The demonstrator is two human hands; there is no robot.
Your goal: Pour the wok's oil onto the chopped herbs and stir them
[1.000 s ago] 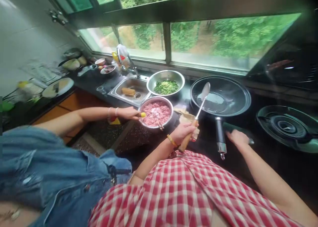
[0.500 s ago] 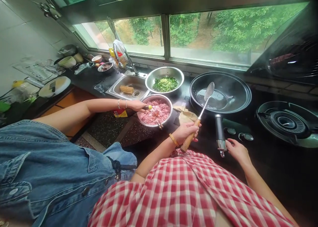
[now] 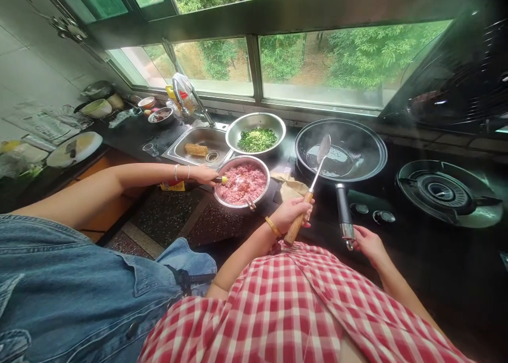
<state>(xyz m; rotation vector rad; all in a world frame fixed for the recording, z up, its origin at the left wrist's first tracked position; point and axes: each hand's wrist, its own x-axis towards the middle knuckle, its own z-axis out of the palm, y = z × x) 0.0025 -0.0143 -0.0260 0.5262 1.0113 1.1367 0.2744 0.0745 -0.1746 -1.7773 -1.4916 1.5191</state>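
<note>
The left hand grips the wooden handle of a metal ladle, whose bowl hangs over the black wok at its 9 o'clock side. The right hand sits at the tip of the wok handle, at the wok's 6 o'clock. At the wok's 9 o'clock stand a bowl of minced meat and a bowl of chopped greens, and a co-worker's hand holds a yellow-tipped utensil at the meat bowl's rim.

A single head-worn camera looks steeply down and forward over the counter toward the window.
</note>
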